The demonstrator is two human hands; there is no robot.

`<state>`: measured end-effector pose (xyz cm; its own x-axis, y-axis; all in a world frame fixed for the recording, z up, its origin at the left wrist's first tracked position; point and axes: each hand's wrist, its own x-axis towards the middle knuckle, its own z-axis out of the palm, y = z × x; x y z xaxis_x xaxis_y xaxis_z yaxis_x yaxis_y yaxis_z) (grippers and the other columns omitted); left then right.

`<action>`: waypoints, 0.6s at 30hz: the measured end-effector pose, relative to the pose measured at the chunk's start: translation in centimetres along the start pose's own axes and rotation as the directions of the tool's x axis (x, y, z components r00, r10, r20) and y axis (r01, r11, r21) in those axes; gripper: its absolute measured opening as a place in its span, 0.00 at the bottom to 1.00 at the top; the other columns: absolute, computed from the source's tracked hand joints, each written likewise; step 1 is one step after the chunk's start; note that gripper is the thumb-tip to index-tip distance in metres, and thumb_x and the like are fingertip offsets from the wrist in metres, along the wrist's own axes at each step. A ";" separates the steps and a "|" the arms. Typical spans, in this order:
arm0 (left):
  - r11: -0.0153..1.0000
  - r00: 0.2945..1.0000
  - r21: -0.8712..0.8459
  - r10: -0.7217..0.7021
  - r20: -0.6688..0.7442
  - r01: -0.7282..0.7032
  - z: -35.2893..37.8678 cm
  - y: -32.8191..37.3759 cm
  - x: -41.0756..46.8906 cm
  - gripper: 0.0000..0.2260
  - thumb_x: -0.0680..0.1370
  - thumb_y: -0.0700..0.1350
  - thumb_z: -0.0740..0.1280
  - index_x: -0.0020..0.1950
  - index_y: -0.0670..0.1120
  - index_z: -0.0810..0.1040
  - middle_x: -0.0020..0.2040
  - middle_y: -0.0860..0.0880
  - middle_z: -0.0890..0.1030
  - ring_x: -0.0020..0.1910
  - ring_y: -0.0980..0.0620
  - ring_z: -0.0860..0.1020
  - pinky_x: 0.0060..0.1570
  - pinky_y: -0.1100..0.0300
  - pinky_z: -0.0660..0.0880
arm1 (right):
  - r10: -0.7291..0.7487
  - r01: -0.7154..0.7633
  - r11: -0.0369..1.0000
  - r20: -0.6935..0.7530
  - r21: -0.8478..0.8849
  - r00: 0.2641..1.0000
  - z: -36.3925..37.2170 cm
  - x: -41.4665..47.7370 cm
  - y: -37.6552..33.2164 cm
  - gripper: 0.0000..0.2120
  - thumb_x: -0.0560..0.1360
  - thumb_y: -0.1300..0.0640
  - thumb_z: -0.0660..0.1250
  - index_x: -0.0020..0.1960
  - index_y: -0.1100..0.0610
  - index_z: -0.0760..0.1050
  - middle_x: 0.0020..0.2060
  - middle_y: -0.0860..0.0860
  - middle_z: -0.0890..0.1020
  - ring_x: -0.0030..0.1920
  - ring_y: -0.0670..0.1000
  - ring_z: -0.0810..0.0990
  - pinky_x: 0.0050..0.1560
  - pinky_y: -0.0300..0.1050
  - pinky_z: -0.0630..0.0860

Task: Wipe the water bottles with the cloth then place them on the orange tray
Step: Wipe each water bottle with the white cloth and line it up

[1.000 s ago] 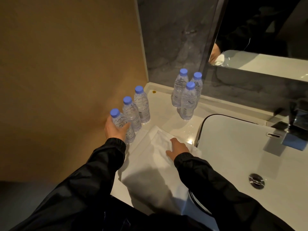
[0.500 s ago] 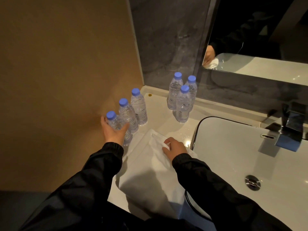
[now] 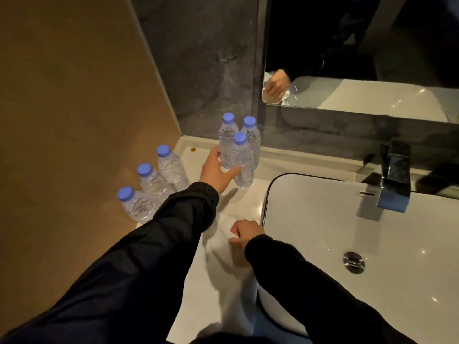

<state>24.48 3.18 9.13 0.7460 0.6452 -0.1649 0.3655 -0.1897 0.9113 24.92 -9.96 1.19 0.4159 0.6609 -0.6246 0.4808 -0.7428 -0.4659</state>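
Three clear water bottles with blue caps stand in a row along the left wall; the nearest bottle (image 3: 135, 206) is at the counter's edge. Three more stand clustered at the back, the front one (image 3: 242, 161) closest to me. My left hand (image 3: 217, 171) is open, fingers spread, touching the side of that cluster without closing around any bottle. My right hand (image 3: 244, 234) is bunched on the white cloth (image 3: 223, 264), which lies on the counter beside the basin. No orange tray is in view.
A white basin (image 3: 347, 232) with a metal drain fills the right side, with a dark tap (image 3: 393, 180) behind it. A mirror (image 3: 360, 58) hangs above. A tan wall bounds the left and a grey stone wall the back.
My left hand let go of the nearest bottle in the left row and reached forward to the back cluster. My right hand gathered the cloth, pulling it up from flat.
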 end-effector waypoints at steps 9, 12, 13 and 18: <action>0.977 0.986 0.213 -0.012 0.167 -0.024 0.8 0.7 7.9 0.25 0.69 0.47 0.76 0.62 0.46 0.73 0.59 0.47 0.79 0.58 0.47 0.77 0.63 0.48 0.73 | -0.023 0.025 0.998 -0.041 0.061 0.999 -0.4 0.4 0.9 0.10 0.74 0.55 0.65 0.53 0.57 0.77 0.56 0.55 0.79 0.57 0.57 0.76 0.59 0.45 0.71; 0.989 0.991 0.145 -0.017 0.134 -0.003 1.4 0.2 7.4 0.24 0.68 0.43 0.76 0.61 0.45 0.71 0.58 0.47 0.77 0.57 0.47 0.76 0.60 0.51 0.73 | -0.007 0.011 0.998 -0.060 0.067 0.998 -0.3 0.4 0.8 0.10 0.74 0.54 0.64 0.53 0.56 0.77 0.55 0.54 0.80 0.57 0.57 0.77 0.59 0.46 0.73; 0.993 0.992 0.119 -0.018 0.128 0.003 1.6 -0.1 7.1 0.25 0.68 0.42 0.76 0.61 0.46 0.69 0.58 0.47 0.77 0.56 0.47 0.76 0.59 0.52 0.73 | -0.009 0.011 0.999 -0.052 0.049 0.999 -0.1 0.5 0.8 0.11 0.74 0.53 0.64 0.54 0.56 0.77 0.55 0.54 0.81 0.57 0.57 0.77 0.60 0.47 0.72; 1.000 1.000 -0.001 -0.003 -0.004 0.003 1.4 -1.2 4.6 0.21 0.69 0.38 0.74 0.57 0.45 0.69 0.54 0.47 0.78 0.51 0.49 0.77 0.53 0.57 0.74 | -0.042 0.024 0.972 -0.071 -0.235 0.997 1.1 0.4 0.5 0.17 0.74 0.46 0.63 0.56 0.56 0.74 0.55 0.56 0.78 0.58 0.59 0.74 0.62 0.51 0.67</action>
<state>28.29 5.35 6.72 0.7424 0.6490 -0.1664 0.3675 -0.1867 0.9111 24.54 -10.20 0.00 0.4491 0.6971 -0.5588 0.6582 -0.6811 -0.3207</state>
